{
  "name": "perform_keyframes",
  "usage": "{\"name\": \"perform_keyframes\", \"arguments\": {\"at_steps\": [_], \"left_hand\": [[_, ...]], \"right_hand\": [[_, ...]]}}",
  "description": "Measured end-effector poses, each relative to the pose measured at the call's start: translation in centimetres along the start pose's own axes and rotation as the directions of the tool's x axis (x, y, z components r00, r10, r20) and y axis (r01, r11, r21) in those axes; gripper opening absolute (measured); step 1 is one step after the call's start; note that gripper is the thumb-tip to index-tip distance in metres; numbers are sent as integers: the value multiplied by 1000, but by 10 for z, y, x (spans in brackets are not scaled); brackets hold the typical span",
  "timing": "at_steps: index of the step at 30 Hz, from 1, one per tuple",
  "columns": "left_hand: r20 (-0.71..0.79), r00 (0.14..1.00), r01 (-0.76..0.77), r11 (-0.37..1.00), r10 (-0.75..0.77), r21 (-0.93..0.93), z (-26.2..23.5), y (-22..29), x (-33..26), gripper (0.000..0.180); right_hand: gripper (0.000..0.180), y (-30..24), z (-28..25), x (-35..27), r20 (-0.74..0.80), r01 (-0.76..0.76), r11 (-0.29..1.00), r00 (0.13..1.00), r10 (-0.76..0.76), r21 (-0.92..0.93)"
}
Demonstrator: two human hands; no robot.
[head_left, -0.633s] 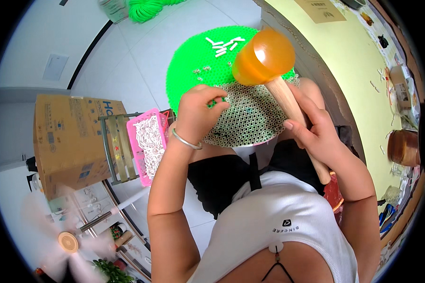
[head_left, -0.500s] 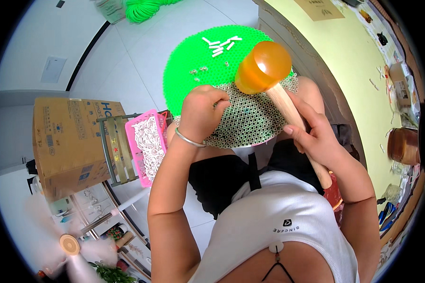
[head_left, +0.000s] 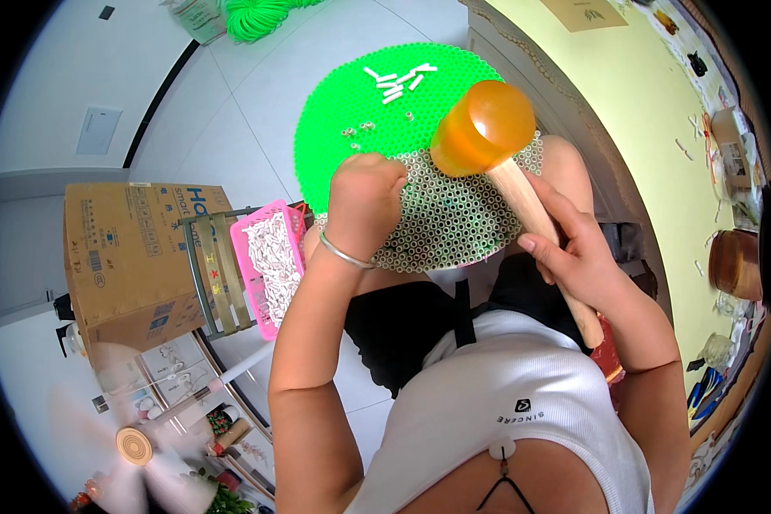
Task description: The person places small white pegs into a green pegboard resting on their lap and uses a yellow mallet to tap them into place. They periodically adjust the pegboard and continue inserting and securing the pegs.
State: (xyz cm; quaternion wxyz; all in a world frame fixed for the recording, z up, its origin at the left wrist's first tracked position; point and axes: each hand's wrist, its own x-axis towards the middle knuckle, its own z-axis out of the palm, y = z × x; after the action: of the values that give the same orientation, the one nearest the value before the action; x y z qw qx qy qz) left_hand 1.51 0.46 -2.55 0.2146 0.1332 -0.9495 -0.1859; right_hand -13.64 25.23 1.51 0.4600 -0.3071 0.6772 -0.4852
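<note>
A round green perforated board [head_left: 360, 94] rests on my lap; its near half is filled with small pale tubes [head_left: 454, 223]. My left hand [head_left: 364, 197], with a silver bangle at the wrist, is closed on the board's near left part, fingers pinched at the surface; what it pinches is hidden. My right hand [head_left: 574, 253] grips the wooden handle of a mallet with an orange translucent head [head_left: 482, 127], which hovers over the board's right side. Several loose white tubes [head_left: 398, 79] lie at the board's far part.
A pink basket [head_left: 270, 257] full of white tubes stands on a small rack at my left, beside a cardboard box [head_left: 120, 257]. A spinning fan [head_left: 133, 445] is at lower left. Green cord [head_left: 257, 15] lies on the tiled floor ahead. A yellow-green table [head_left: 651, 103] runs along the right.
The mallet head has dropped slightly toward the board. My left hand stays closed at about the same spot on the board.
</note>
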Motion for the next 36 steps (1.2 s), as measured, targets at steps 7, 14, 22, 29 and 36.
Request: {"name": "perform_keyframes", "arguments": {"at_steps": [7,14,22,29,36], "left_hand": [[23,980,196,934,-199,-298,-12,-5,-2,7],[-191,849,419,848,-493,-326,-51,-28,23,15],[-84,975,210,977,-207,31,-7,-57,74,15],[25,981,180,949,-192,261,28,-50,96,15],[-30,943,306,900,-331,-309,-15,-37,39,20]], "right_hand": [[68,-17,5,4,102,136,980,987,-122,-147],[72,-29,20,29,248,335,766,940,-234,-549],[64,-16,-6,-5,73,120,960,992,-105,-253],[65,-7,-9,-16,19,-85,993,996,86,-81],[66,-9,-5,-11,53,-86,994,995,90,-72]]}}
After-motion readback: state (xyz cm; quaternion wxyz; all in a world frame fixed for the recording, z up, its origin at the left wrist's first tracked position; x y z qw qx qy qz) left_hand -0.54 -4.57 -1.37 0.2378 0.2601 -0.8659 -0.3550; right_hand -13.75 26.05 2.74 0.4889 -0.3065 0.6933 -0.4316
